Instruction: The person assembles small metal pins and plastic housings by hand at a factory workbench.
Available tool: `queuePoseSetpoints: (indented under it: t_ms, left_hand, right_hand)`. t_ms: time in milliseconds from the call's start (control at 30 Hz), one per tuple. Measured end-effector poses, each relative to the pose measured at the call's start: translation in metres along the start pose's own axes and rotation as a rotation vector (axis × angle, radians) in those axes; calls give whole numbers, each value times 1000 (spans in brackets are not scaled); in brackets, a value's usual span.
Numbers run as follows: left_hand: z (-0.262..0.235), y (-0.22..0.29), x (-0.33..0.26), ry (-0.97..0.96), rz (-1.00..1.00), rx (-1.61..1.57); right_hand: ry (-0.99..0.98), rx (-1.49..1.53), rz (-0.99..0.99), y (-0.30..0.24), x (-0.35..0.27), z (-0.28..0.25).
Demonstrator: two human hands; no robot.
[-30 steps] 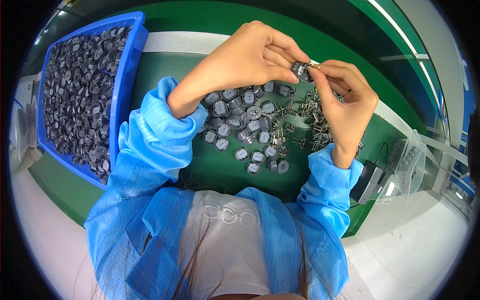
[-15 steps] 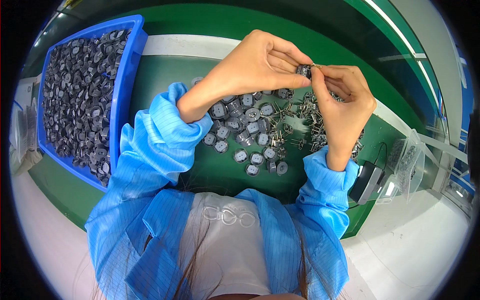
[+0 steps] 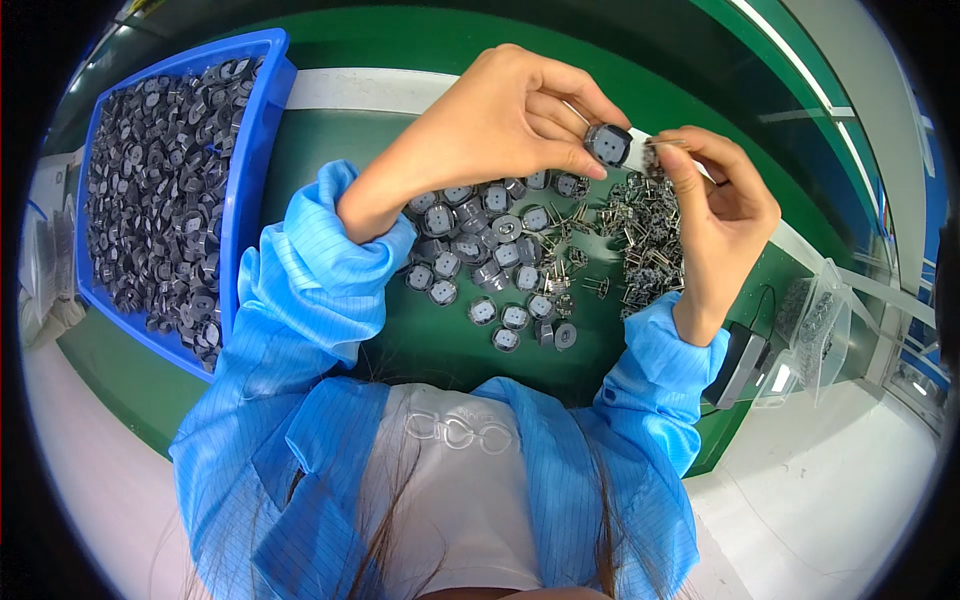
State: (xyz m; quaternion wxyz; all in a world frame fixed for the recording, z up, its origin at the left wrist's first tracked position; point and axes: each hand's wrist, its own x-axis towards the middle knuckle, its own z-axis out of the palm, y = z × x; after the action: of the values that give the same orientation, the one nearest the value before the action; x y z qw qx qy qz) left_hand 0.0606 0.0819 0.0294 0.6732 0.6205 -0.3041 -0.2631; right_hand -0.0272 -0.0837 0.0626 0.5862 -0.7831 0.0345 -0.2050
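Between the thumb and fingers of my left hand (image 3: 505, 125) is a dark plastic housing (image 3: 608, 146), squarish with rounded corners, its grey holed face showing. My right hand (image 3: 722, 210) pinches a small dark part with metal pins (image 3: 656, 157), a short distance right of the housing. The two pieces are apart. Below my left hand lies a loose group of similar housings (image 3: 495, 240) on the green tabletop (image 3: 400, 345). Below and left of my right hand a heap of small pinned parts (image 3: 648, 240) is spread, with a few strays toward the housings.
A blue bin (image 3: 268, 130) full of dark housings (image 3: 160, 200) stands at the left. Near the table's right edge sit a dark box with a cable (image 3: 738, 368) and a clear plastic container (image 3: 818, 325) with small parts. A pale strip (image 3: 380, 90) borders the far side.
My hands have moved apart, the right one shifting rightward. The housing in my left hand has turned to show its grey face, and the pinned part is now seen in my right fingers.
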Motion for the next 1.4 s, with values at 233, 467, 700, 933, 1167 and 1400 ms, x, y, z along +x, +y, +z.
queuePoseSetpoints:
  t_ms: [233, 467, 700, 933, 1167, 1400]
  left_hand:
    - [5, 2, -3, -21, -34, 20]
    - [5, 5, -5, -9, -60, 142]
    - [-4, 8, -5, -46, -77, -106]
    - [8, 5, -6, 102, 64, 62]
    - [9, -2, -1, 174, 140, 135]
    - [-55, -55, 21, 324, 26, 169]
  right_hand:
    - [-59, -361, -269, 7, -1, 6]
    - [-29, -605, -472, 4, -5, 13]
    - [-108, -410, -397, -3, 0, 10]
    - [-262, 28, 132, 13, -6, 15]
    - [-223, 93, 84, 29, 1, 13]
    - [-133, -178, 177, 28, 3, 12]
